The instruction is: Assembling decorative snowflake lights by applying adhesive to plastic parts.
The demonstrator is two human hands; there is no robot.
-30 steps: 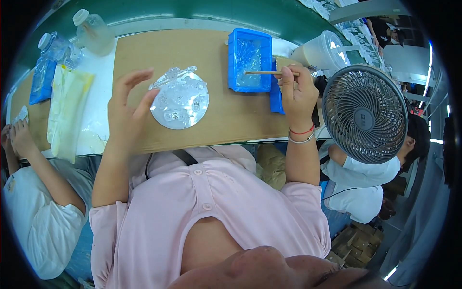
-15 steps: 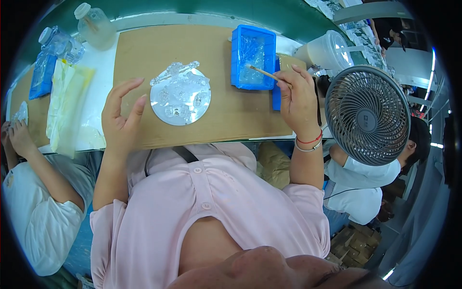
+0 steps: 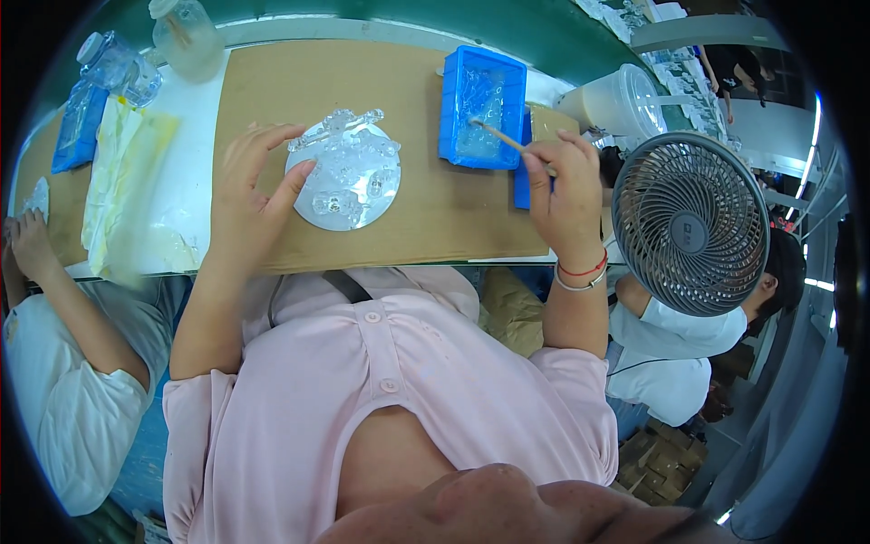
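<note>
A round white disc lies on the brown cardboard, bearing several clear, glassy plastic pieces. At the disc's left edge is my left hand, thumb and fingers apart, their tips close to the clear pieces; whether they touch cannot be told. My right hand pinches a thin wooden stick with a darker tip, too small to tell whether it is a brush. The stick's tip reaches over a blue plastic bin, whose inside holds clear, shiny material.
A grey fan stands close by my right wrist. Behind it is a clear plastic tub. To the left are bottles, yellowish sheets and a blue packet. People sit on both sides; a co-worker's hand is far left.
My left hand has moved right and up to the disc's edge. My right hand still holds the stick over the blue bin, with its tip slightly shifted.
</note>
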